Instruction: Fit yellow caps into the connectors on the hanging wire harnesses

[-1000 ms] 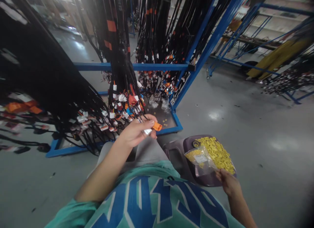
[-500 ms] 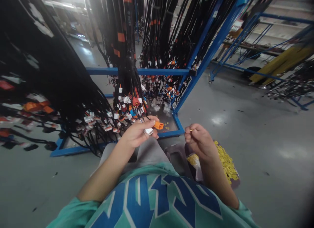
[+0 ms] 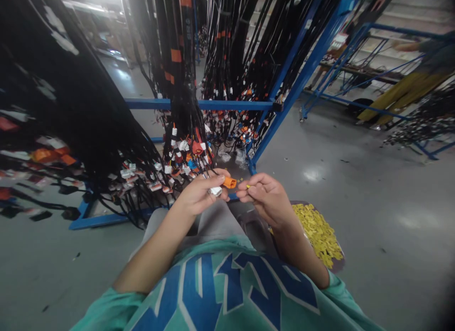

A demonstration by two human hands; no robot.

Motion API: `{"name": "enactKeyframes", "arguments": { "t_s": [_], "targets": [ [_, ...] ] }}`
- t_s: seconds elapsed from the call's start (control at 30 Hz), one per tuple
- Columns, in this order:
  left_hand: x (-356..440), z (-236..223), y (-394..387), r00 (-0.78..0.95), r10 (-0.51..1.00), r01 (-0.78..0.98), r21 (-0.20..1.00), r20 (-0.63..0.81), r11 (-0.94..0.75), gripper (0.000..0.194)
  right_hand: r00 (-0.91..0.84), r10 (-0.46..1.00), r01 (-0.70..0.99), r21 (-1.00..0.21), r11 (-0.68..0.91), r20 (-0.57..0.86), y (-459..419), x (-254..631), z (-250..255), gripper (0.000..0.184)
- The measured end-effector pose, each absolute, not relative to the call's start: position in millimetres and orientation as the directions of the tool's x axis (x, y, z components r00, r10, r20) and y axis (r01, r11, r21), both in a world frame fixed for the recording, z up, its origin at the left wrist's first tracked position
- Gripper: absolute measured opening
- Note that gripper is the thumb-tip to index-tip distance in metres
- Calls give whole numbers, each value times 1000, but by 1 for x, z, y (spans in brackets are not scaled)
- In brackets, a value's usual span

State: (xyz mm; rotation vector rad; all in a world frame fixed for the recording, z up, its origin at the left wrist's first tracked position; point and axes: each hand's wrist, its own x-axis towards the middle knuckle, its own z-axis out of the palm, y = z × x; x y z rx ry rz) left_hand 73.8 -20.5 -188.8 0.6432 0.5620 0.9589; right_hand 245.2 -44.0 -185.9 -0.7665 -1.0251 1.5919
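Observation:
My left hand point(image 3: 201, 193) is closed round an orange connector point(image 3: 229, 182) and a white connector point(image 3: 215, 191), both on black wires from the hanging harness bundle point(image 3: 185, 132). My right hand point(image 3: 266, 198) pinches a tiny yellow clip point(image 3: 248, 186) just right of the orange connector, almost touching it. Behind my right wrist lies a heap of yellow clips point(image 3: 320, 234) on a dark purple stool seat point(image 3: 339, 264).
A blue steel rack point(image 3: 284, 101) carries many black wire harnesses with white and orange plugs. Its base frame point(image 3: 103, 219) rests on the grey floor. More blue racks point(image 3: 355, 79) stand at the back right, where a person in yellow trousers point(image 3: 405, 91) is partly seen.
My right hand left the heap of yellow clips, rose with one clip pinched, and moved left up to the orange connector. My left hand kept still.

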Motion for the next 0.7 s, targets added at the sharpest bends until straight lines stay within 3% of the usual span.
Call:
{"name": "enactKeyframes", "arguments": {
  "t_s": [0.17,0.3,0.7],
  "targets": [
    [74,-189,-21,481,867,-554,720,-131,417,33,-123,964,-248,-948,200,235,-45,241,-189,15],
    [75,-188,-21,491,863,-567,710,-115,417,30,-40,904,-119,-901,418,425,-43,234,-192,8],
    [79,-186,-23,469,878,-616,679,-93,400,24,-16,943,-292,-904,312,331,-38,215,-194,12]
  ]
}}
